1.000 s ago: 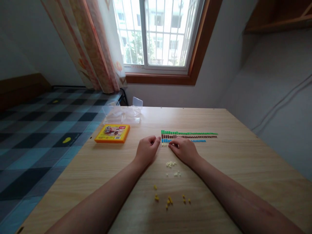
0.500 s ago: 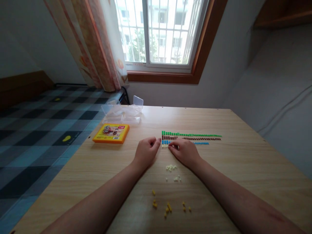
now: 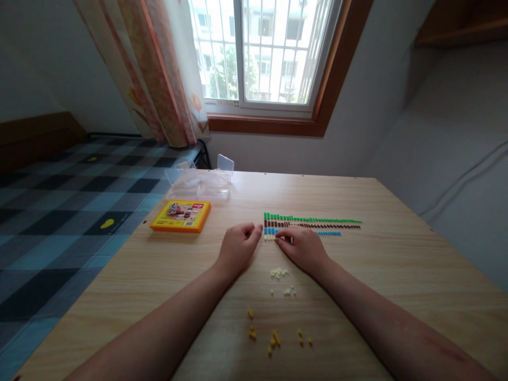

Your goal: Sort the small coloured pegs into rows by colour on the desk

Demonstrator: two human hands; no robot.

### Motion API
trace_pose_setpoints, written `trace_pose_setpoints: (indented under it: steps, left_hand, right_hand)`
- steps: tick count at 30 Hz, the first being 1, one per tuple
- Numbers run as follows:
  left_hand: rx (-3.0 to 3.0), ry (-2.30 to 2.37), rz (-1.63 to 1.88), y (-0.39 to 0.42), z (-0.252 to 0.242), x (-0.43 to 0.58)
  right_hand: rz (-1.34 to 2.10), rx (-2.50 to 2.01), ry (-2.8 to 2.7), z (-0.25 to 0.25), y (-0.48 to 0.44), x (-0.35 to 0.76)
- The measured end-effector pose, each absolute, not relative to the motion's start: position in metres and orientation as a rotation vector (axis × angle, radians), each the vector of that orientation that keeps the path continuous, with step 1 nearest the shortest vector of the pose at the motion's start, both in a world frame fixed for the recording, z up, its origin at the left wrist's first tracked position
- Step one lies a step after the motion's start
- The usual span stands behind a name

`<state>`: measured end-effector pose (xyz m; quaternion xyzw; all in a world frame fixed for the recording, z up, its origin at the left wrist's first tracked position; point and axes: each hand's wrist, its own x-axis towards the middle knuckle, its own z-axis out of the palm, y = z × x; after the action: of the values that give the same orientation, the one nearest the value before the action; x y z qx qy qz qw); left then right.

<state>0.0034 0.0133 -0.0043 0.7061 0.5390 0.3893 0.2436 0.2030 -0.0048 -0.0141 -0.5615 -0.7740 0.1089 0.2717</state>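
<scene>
Three long rows of tiny beads lie on the wooden table (image 3: 381,275): a green row (image 3: 313,218), a brown row (image 3: 317,225) and a blue row (image 3: 327,233). A short cream row (image 3: 269,237) starts below them at the left end. My left hand (image 3: 237,247) rests curled on the table, its thumb pointing at that left end. My right hand (image 3: 302,246) has its fingertips pinched together at the cream row, and what they hold is too small to make out. Loose cream beads (image 3: 279,273) lie between my wrists, and loose yellow beads (image 3: 273,336) lie nearer to me.
An orange-yellow flat box (image 3: 181,215) lies on the table's left part. Behind it stands a clear plastic container (image 3: 198,184) with its lid up. A bed with a checked blue cover (image 3: 59,217) adjoins the table on the left. A window and a curtain are beyond.
My hands have stayed in place at the left end of the rows. The view has shifted slightly as my head moved.
</scene>
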Motion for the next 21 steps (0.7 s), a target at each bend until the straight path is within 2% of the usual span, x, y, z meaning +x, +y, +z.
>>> trace_pose_setpoints:
  steps: [21]
  left_hand:
    - [1.930,1.467,1.063,0.0134,-0.0039,0.0036]
  right_hand:
    - [0.282,-1.533,-2.079,-0.0127,-0.0045,0.2026]
